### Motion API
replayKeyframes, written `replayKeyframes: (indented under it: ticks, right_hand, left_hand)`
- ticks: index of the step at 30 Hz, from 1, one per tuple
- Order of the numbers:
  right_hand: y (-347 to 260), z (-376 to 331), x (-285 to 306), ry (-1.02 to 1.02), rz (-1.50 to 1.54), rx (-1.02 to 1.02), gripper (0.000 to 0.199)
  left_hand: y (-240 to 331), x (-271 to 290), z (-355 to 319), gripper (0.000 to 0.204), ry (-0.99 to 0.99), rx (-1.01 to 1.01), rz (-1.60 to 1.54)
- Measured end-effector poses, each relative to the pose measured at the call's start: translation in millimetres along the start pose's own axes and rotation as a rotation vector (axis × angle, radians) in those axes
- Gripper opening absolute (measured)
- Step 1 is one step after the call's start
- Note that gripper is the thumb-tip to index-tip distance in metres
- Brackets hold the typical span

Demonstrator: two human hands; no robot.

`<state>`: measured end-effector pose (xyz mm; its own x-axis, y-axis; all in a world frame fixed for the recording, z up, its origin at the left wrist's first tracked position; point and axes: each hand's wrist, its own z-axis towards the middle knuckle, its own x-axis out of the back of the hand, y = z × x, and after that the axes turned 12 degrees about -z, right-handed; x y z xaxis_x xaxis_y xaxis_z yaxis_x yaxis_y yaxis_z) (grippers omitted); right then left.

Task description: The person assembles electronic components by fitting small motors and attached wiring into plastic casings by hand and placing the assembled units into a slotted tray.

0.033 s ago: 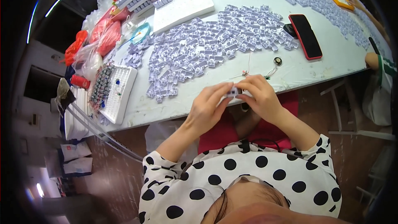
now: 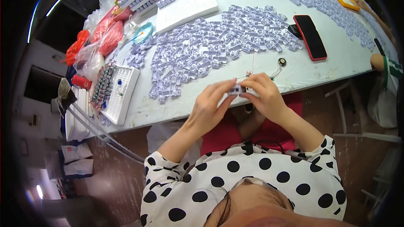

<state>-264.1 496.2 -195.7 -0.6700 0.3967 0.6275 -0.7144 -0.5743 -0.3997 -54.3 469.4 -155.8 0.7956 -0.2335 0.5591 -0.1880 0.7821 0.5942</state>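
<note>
White table (image 2: 328,65) spread with a heap of pale purple parts (image 2: 219,50), red phone (image 2: 310,37) lain beside it, left hand (image 2: 207,108) and right hand (image 2: 264,96) closed (fingertips pinching) on a small purple part (image 2: 235,90), held between them at the table's near edge.

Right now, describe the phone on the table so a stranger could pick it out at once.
Start at the long white table covered with heaps of small lilac plastic pieces. Look to the right-hand end of the nearest heap, beyond the right hand. The phone lies flat there, a dark slab with a red rim, far bigger than the pale pieces beside it.
</note>
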Motion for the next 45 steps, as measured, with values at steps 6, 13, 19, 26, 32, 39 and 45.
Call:
replayKeyframes:
  ticks: [6,13,19,26,32,39,45]
  right_hand:
    - [8,31,9,0.054,0.101,-0.081,0.028]
    - [41,77,34,-0.021,0.280,-0.246,0.034]
    - [51,135,62,-0.129,0.092,-0.096,0.100]
    - [89,210,21,-0.374,0.132,-0.200,0.100]
    - [103,295,-63,-0.658,0.209,-0.306,0.071]
    - [172,371,-171,-0.451,0.242,-0.424,0.043]
    - [209,441,-253,-0.164,-0.042,-0.323,0.032]
  left_hand:
    - [-6,16,38,0.034,-0.003,0.076,-0.139]
    - [-10,38,112,0.032,-0.109,0.038,-0.127]
    - [-18,92,184,0.033,-0.171,0.070,-0.162]
    - [-5,179,239,0.033,-0.135,0.151,0.079]
    - [-66,223,265,0.033,0.053,0.152,0.230]
    - [-151,223,311,0.033,0.214,0.117,0.369]
    - [-258,241,314,0.031,0.269,-0.030,0.522]
